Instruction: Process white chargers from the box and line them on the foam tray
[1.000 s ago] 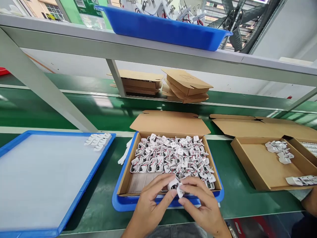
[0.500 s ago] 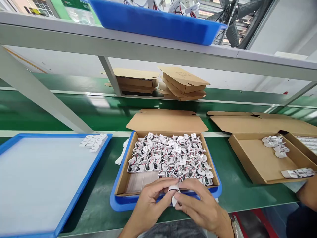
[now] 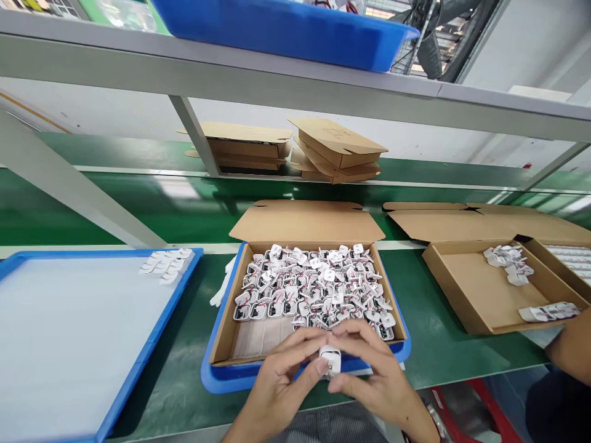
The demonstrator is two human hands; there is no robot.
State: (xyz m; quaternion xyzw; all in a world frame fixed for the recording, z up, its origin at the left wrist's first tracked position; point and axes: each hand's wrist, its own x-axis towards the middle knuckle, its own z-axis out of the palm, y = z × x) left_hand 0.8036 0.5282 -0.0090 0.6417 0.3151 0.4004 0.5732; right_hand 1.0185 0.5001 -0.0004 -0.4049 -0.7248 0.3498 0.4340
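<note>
Green bench [image 3: 175,378], left fingers [image 3: 308,376] pinching white casing [image 3: 330,360], kinda vertical lengthwise; can't tell with right fingers [image 3: 353,386]; box [image 3: 256,338] holds loads more.

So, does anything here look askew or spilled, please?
Yes: the right stack of boxes at the back sits askew, its boxes turned different ways. In the middle box, many white parts lie jumbled. I see nothing spilled.
</note>
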